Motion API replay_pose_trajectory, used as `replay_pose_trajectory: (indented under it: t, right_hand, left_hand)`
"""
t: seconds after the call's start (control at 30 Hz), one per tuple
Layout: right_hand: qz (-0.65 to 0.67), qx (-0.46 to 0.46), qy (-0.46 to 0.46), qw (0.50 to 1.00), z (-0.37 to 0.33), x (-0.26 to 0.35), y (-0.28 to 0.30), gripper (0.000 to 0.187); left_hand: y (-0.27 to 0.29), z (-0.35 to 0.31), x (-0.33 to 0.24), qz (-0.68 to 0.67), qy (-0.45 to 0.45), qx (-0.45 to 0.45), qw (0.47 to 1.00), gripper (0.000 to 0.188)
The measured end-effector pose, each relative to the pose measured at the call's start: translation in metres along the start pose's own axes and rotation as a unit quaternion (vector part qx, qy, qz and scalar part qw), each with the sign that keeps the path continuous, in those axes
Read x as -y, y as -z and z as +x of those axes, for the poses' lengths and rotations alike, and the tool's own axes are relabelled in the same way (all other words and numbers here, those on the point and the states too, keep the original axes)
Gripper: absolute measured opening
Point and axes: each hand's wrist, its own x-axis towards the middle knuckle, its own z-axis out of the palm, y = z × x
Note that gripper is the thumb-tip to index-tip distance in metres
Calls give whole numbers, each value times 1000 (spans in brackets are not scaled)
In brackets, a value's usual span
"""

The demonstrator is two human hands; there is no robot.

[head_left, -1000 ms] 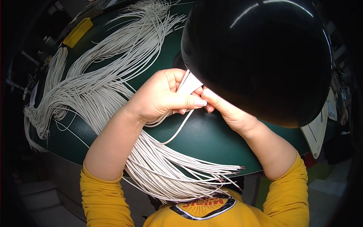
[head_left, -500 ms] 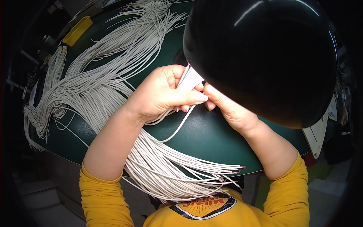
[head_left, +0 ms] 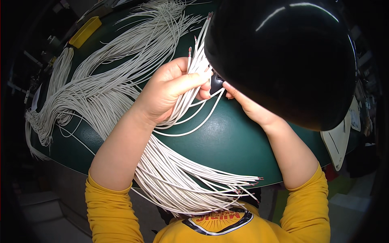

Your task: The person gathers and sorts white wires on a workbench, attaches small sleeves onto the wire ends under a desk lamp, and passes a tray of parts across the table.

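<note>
My left hand (head_left: 172, 87) is closed round a bundle of white cables (head_left: 196, 60), whose stripped ends with reddish and dark tips point up and away from me. From that bundle a couple of cables curve out to the right. One loop reaches the fingertips of my right hand (head_left: 251, 107), which look pinched on it at the lower left edge of a big glossy black rounded shape (head_left: 283, 69). That shape hides part of the right fingers. Between the hands, a small dark device (head_left: 216, 82) shows partly beneath it.
A thick spread of white cables (head_left: 109, 95) covers the left of the green table (head_left: 219, 141). More cables (head_left: 182, 182) pass under my left forearm, hanging over the near edge with stripped ends. A yellow tray (head_left: 85, 32) stands far left; a pale board (head_left: 337, 141) lies right.
My left hand has turned and shows the cable ends upright, clear of the black shape. The hands have moved slightly apart, and the loose cable loop between them has moved up and right.
</note>
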Motion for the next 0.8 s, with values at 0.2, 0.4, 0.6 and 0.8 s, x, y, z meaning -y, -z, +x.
replay_pose_trajectory:
  t: [0.2,0.4,0.6,0.8]
  right_hand:
    - [93,62,-36,993,1,-14,-5,20]
    - [74,-72,25,994,-7,10,-13,24]
    - [-124,-77,249,957,-12,-2,-7,13]
    - [-21,-108,256,960,-12,-3,-5,10]
  left_hand:
    - [2,0,3,14,-3,-1,1000,9]
    - [-13,-6,3,60,-11,-4,998,16]
    - [-10,-5,9,123,-13,41,991,15]
    - [-14,-5,8,122,6,38,992,15]
